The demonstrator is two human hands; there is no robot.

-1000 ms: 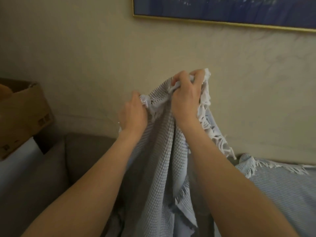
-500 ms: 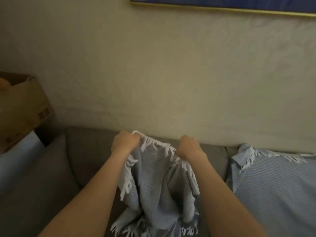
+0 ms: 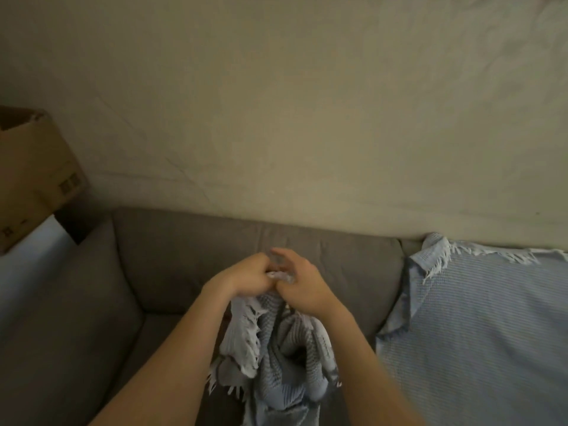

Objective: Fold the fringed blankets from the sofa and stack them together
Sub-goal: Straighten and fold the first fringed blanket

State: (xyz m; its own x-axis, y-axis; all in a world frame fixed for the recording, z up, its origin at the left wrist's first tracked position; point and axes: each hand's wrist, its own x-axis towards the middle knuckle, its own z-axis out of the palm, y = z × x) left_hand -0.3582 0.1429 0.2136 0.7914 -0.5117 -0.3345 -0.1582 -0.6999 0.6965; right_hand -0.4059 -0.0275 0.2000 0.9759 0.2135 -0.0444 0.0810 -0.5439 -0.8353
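left hand (image 3: 246, 279): fingers curled tight round blanket (image 3: 276, 348) edge | right hand (image 3: 304, 290): touching it, pinching same edge | both before sofa (image 3: 184, 256) backrest

View: single wide-angle camera worn on the head.
Position: above and just behind the left hand (image 3: 246, 279) and right hand (image 3: 304, 289), close; forearms enter from the bottom edge.
Facing: forward and down onto the blanket (image 3: 276, 355), the sofa (image 3: 184, 256) back and the wall (image 3: 276, 118) behind.
Edges: cardboard box (image 3: 33, 167) far left, second blanket (image 3: 476, 318) right.
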